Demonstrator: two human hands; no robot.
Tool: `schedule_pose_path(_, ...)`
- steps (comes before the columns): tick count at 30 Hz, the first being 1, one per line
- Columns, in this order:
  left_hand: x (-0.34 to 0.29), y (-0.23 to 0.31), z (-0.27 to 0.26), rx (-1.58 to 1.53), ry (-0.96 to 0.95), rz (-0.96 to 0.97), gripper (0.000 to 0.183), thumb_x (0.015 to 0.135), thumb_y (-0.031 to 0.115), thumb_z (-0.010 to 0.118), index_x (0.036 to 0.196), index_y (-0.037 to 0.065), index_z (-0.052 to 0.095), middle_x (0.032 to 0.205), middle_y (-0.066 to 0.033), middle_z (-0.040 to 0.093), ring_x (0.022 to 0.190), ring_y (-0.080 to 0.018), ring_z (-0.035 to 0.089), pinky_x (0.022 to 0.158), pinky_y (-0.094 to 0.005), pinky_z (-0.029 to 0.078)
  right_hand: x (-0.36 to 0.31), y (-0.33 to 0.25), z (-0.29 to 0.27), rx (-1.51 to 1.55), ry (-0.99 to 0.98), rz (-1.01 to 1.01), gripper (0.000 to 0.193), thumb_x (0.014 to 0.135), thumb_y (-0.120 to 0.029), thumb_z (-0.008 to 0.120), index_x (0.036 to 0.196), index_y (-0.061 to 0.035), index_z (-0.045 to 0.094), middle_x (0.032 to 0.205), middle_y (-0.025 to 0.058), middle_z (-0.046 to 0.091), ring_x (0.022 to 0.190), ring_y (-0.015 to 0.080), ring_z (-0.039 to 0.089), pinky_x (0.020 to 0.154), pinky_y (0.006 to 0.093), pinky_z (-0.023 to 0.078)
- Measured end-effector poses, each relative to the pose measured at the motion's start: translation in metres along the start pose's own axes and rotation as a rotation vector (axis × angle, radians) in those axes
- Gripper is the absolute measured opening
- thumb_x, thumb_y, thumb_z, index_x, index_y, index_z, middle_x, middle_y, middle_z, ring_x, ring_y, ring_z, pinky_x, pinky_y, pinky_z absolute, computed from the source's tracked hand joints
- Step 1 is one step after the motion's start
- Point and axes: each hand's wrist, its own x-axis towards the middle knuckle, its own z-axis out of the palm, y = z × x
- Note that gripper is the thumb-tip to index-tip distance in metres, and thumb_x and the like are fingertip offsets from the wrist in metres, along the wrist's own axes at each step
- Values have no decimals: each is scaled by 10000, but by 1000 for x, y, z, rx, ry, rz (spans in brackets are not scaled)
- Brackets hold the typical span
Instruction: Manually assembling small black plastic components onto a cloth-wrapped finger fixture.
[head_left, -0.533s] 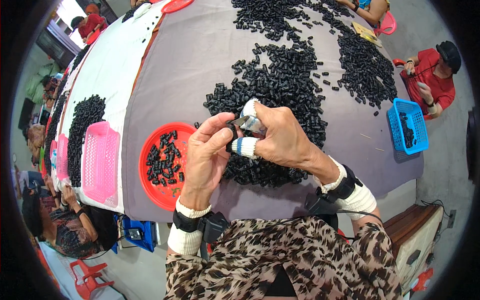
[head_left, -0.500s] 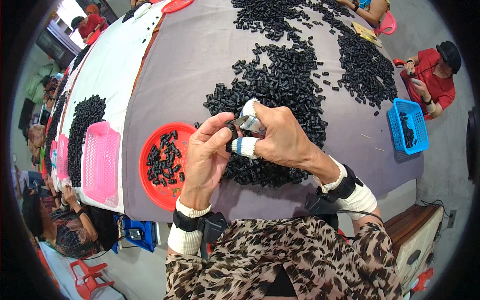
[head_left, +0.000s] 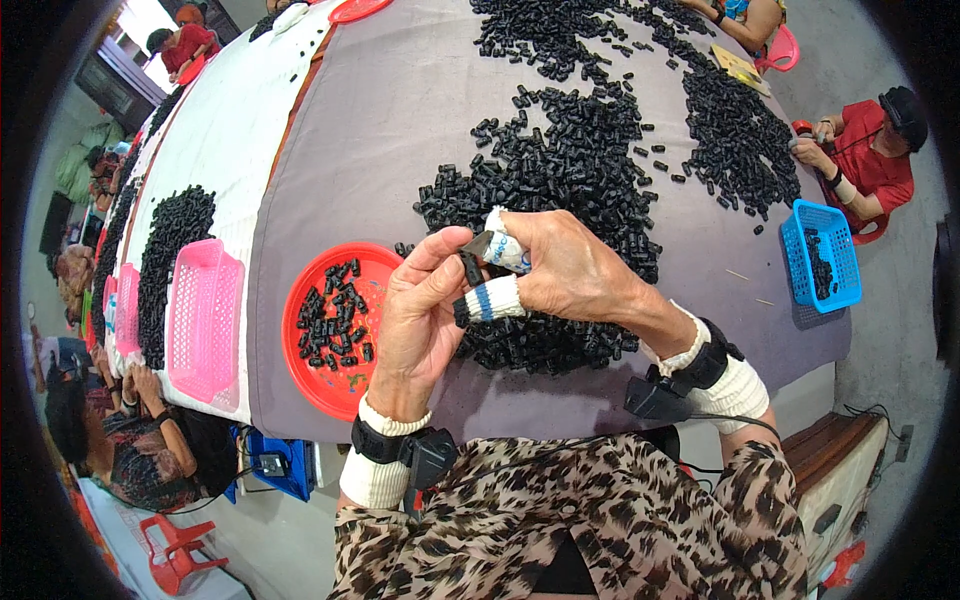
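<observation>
Above the near edge of a large pile of small black ribbed plastic pieces (head_left: 560,170), my two hands meet. My left hand (head_left: 412,315) pinches one black plastic piece (head_left: 472,268) between thumb and fingertips. My right hand (head_left: 580,265) is closed round a small knife (head_left: 478,243), its dark blade at the top of the piece. White finger sleeves, one with a blue stripe, cover some right fingers, and the knife's handle is hidden. Left of my left hand, a red round basin (head_left: 289,325) holds several more black pieces.
Pink mesh baskets (head_left: 205,330) stand on the white cloth to the left. A blue basket (head_left: 845,275) with black pieces sits at the right edge, near a co-worker in red (head_left: 868,160). Other black heaps (head_left: 735,130) lie farther off, by a yellow board (head_left: 740,68).
My hands stay together at the piece, with the blade and right fingers slightly shifted. The co-worker at right has brought their hands closer to the table edge.
</observation>
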Motion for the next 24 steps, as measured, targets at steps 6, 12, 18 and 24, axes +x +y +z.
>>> schedule_pose_path(6, 0, 1, 0, 36, -13, 2, 243, 847, 39, 557, 1083, -15, 543, 981, -104, 616, 857, -162, 614, 738, -285, 519, 2, -2, -2, -32, -40, 24, 305, 676, -199, 684, 727, 39, 498, 598, 162, 532, 525, 255, 538, 520, 366, 414)
schedule_pose_path(12, -2, 1, -1, 99, 17, 1, 225, 846, 25, 554, 1066, -19, 558, 967, -84, 617, 854, -132, 604, 737, -263, 511, 3, -2, -4, -77, -92, 50, 225, 676, -129, 632, 723, 47, 500, 609, 181, 552, 557, 284, 577, 540, 385, 429)
schedule_pose_path(18, -3, 0, 4, 84, 36, 22, 242, 844, 32, 560, 1080, -24, 558, 976, -91, 620, 856, -131, 603, 756, -262, 507, 3, 5, -2, -155, -89, -41, 358, 711, -290, 709, 758, 1, 506, 588, 60, 512, 525, 168, 491, 506, 334, 395)
schedule_pose_path(24, -6, -3, 9, 113, 74, 36, 235, 839, 37, 569, 1064, -30, 567, 971, -95, 624, 855, -139, 605, 767, -267, 505, 1, 5, -2, -187, -109, -65, 301, 731, -239, 659, 733, 6, 484, 574, 106, 518, 508, 263, 523, 494, 364, 387)
